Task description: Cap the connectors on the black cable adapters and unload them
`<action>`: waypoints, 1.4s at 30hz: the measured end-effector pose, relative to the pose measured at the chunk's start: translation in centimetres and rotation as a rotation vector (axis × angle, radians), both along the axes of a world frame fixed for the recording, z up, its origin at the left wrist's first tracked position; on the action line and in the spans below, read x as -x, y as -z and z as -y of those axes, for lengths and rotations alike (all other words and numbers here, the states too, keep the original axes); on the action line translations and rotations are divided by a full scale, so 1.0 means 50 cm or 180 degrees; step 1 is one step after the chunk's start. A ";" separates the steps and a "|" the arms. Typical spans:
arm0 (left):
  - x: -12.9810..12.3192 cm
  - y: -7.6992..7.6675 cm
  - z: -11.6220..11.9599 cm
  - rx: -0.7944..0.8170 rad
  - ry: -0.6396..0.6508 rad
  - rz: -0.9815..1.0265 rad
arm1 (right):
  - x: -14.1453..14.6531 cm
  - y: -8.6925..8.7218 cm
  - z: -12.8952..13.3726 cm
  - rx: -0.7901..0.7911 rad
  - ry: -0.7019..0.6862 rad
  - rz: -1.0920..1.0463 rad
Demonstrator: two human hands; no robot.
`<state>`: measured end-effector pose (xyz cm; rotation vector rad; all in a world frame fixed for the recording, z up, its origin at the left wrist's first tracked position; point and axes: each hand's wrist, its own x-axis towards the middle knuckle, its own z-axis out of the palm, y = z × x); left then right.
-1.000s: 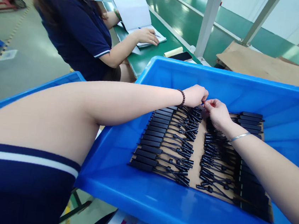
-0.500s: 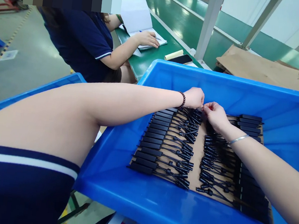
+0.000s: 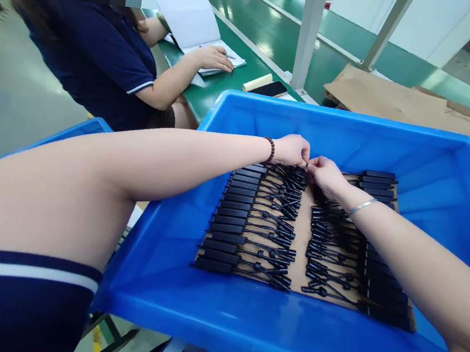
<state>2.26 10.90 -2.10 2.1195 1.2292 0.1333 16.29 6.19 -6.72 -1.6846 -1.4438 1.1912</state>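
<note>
Inside a blue bin (image 3: 245,317), two columns of black cabled modules (image 3: 231,212) lie on brown cardboard (image 3: 302,233), their connector ends facing the middle strip. My left hand (image 3: 291,149), with a beaded bracelet at the wrist, is over the far end of the left column, fingers pinched. Just right of it, my right hand (image 3: 326,174) is also pinched, its fingertips nearly meeting the left ones. A small dark bit shows between the two hands; what each one holds is too small to make out.
At the upper left a person in a navy shirt (image 3: 100,61) sits at a green table, one hand on an open notebook (image 3: 224,57). A phone (image 3: 269,88) lies nearby. Brown cardboard sheets (image 3: 394,100) are behind the bin, beside a metal post (image 3: 310,38).
The view has shifted, so the bin and both arms appear further left. My hands keep almost the same pinched pose over the far end of the modules.
</note>
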 end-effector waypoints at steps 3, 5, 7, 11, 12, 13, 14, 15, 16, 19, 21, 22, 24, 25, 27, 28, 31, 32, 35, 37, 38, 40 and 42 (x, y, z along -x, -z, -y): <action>0.002 0.008 -0.007 0.0062 0.0007 0.0153 | -0.007 -0.012 0.000 0.0189 0.0303 -0.0289; 0.004 0.010 -0.015 0.0016 0.0090 0.0084 | -0.010 -0.017 -0.002 0.0245 0.0372 -0.0328; 0.007 0.010 -0.021 -0.0126 0.0197 -0.0059 | -0.009 -0.019 -0.002 0.0278 0.0286 -0.0324; 0.008 0.011 -0.024 -0.0327 0.0400 -0.0252 | -0.009 -0.019 -0.002 0.0319 0.0092 -0.0283; 0.008 0.012 -0.022 -0.0411 0.0457 -0.0308 | -0.010 -0.019 -0.002 0.0323 0.0106 -0.0309; 0.008 0.012 -0.018 -0.0522 0.0518 -0.0388 | -0.012 -0.021 -0.003 0.0343 0.0131 -0.0367; 0.008 0.012 -0.013 -0.0645 0.0598 -0.0486 | -0.014 -0.023 -0.004 0.0379 0.0158 -0.0446; 0.007 0.012 -0.008 -0.0765 0.0688 -0.0590 | -0.016 -0.026 -0.005 0.0421 0.0176 -0.0527; 0.007 0.013 -0.002 -0.0856 0.0778 -0.0685 | -0.018 -0.028 -0.007 0.0464 0.0186 -0.0595; 0.004 0.016 0.010 -0.0983 0.0956 -0.0936 | -0.023 -0.032 -0.009 0.0504 0.0155 -0.0658; 0.002 0.019 0.013 -0.1028 0.0944 -0.1084 | -0.024 -0.033 -0.008 0.0467 0.0141 -0.0612; 0.001 0.020 0.012 -0.1020 0.0928 -0.1117 | -0.024 -0.032 -0.007 0.0447 0.0128 -0.0590; 0.001 0.023 0.008 -0.0975 0.0943 -0.1060 | -0.024 -0.032 -0.005 0.0409 0.0106 -0.0535; 0.001 0.024 0.005 -0.0969 0.0979 -0.0995 | -0.024 -0.031 -0.004 0.0391 0.0097 -0.0507; 0.003 0.022 0.000 -0.0980 0.1077 -0.0888 | -0.024 -0.031 -0.003 0.0368 0.0070 -0.0472; 0.005 0.020 -0.002 -0.0915 0.1123 -0.0851 | -0.025 -0.030 -0.003 0.0368 0.0054 -0.0470; 0.007 0.010 -0.005 -0.0400 0.1046 -0.0754 | -0.028 -0.027 -0.002 0.0337 -0.0002 -0.0523; 0.007 0.008 -0.004 -0.0250 0.0970 -0.0694 | -0.029 -0.026 -0.002 0.0303 -0.0006 -0.0537; 0.003 0.002 -0.004 -0.0200 0.0730 -0.0461 | -0.033 -0.020 -0.002 0.0219 -0.0028 -0.0607; 0.000 0.000 -0.005 -0.0258 0.0602 -0.0348 | -0.035 -0.015 -0.003 0.0235 -0.0022 -0.0693; -0.002 -0.001 -0.006 -0.0261 0.0544 -0.0333 | -0.035 -0.013 -0.004 0.0252 -0.0015 -0.0733; -0.003 -0.004 -0.007 -0.0241 0.0457 -0.0343 | -0.034 -0.010 -0.005 0.0262 0.0001 -0.0781; -0.002 -0.008 -0.007 -0.0191 0.0424 -0.0363 | -0.032 -0.007 -0.005 0.0246 0.0002 -0.0804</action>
